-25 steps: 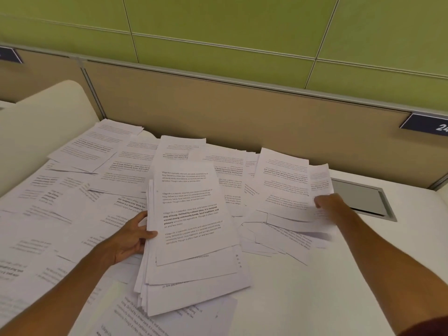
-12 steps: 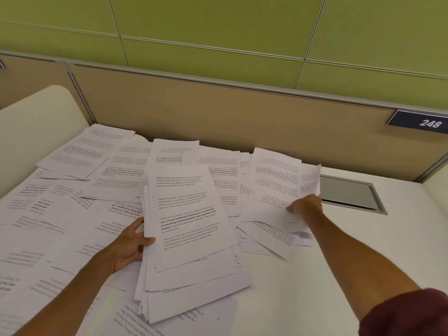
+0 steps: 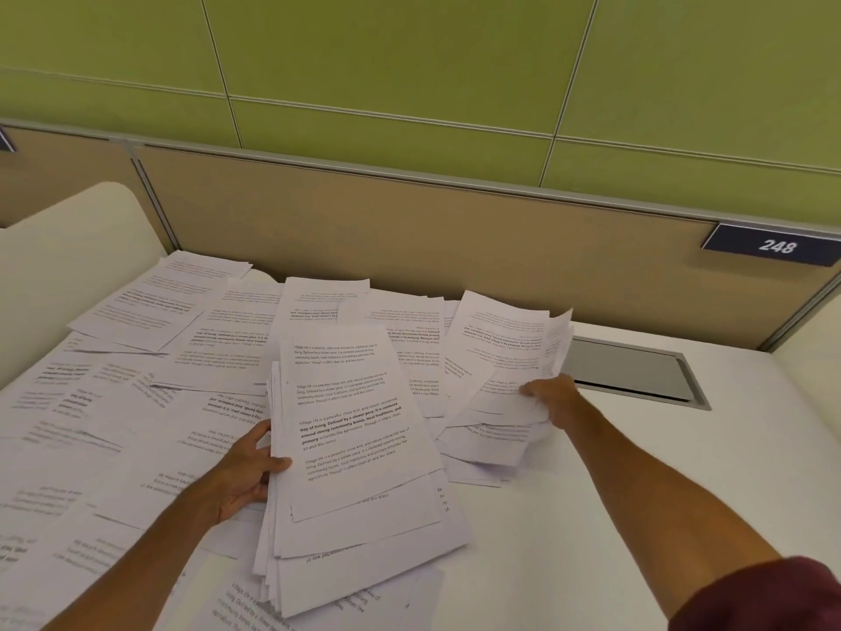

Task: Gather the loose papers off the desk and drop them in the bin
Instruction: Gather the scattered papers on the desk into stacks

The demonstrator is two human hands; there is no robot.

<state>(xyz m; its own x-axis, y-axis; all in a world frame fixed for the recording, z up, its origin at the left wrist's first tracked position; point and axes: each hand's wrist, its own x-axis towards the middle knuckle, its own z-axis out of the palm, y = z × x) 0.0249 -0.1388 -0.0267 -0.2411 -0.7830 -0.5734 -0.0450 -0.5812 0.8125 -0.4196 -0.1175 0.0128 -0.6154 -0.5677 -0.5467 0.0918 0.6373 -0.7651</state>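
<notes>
- The left hand (image 3: 245, 471) grips the left edge of a thick, uneven stack of printed papers (image 3: 359, 453). One digit is pressed over the top sheet and the other fingers are curled beneath.
- The stack sits in the middle of the white desk (image 3: 591, 516), its sheets fanned out of line. Its near end lies over other pages.
- The right hand (image 3: 550, 400) is closed around a rumpled bunch of sheets (image 3: 500, 357) at the right edge of the spread. These sheets bend upward and fan out above the fingers.
- A few more pages (image 3: 482, 444) lie flat under that bunch, between it and the stack.
- Loose papers (image 3: 118, 393) cover the left half of the desk, overlapping at many angles, with some reaching the beige partition (image 3: 409, 230) at the back.
- A grey hatch (image 3: 632, 373) is set into the desk just right of the right hand.
- A dark plate reading 248 (image 3: 773, 245) hangs on the partition, and green wall panels (image 3: 409, 61) rise behind it.
- A maroon sleeve (image 3: 769, 598) covers the upper part of the right arm.
</notes>
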